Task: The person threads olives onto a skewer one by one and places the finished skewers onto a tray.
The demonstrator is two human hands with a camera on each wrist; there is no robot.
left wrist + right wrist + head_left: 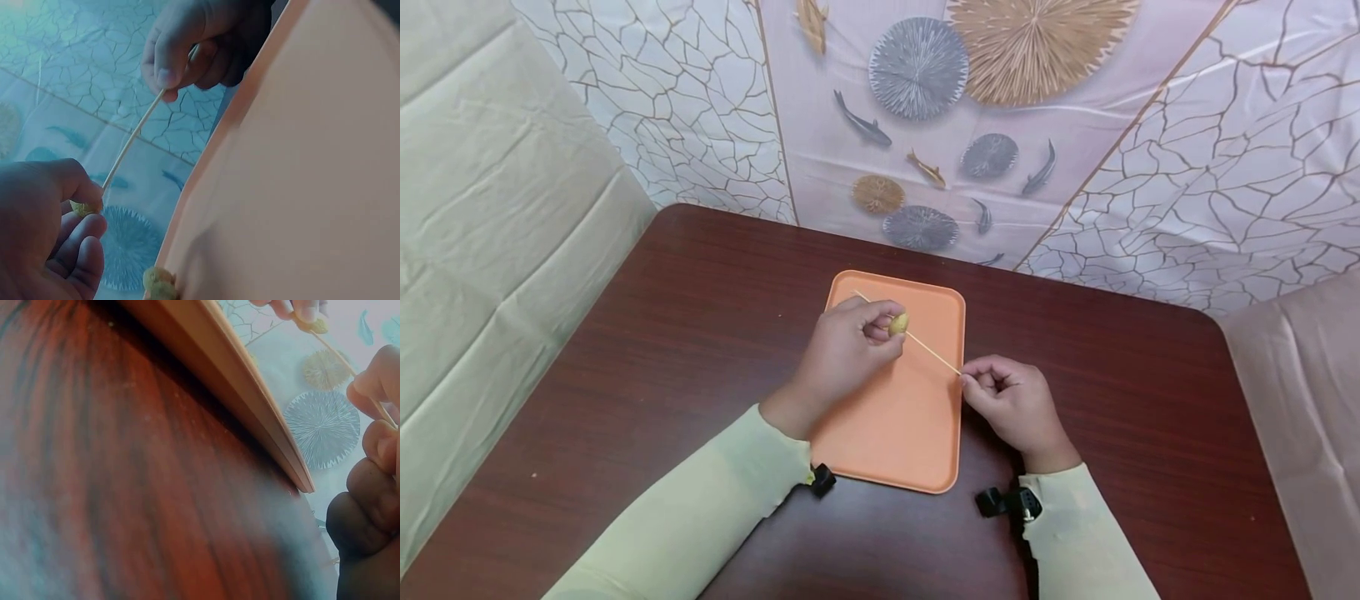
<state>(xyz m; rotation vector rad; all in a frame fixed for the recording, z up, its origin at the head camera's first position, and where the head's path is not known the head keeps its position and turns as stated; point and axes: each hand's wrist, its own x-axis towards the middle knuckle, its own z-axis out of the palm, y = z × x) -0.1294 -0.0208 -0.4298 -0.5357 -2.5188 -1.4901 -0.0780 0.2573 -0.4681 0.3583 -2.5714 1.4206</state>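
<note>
In the head view, my left hand (847, 348) pinches a small yellow-brown lump (898, 323) between thumb and fingers, above the tray. A thin pale wooden skewer (934, 353) runs through the lump, and its far tip pokes out beyond the left hand. Near the tray's right edge, my right hand (1017, 402) grips the other end of the skewer between thumb and forefinger. Under the hands lies an orange rectangular tray (895, 442). The left wrist view shows another yellow-brown lump (160, 284) by the tray's edge; the left hand hides that spot in the head view.
The tray rests on a dark red-brown wooden table (1150, 417). A patterned cloth (700, 92) hangs behind the table's back edge. Plain pale cloth (497, 208) hangs at the left side, with another drape (1307, 375) on the right.
</note>
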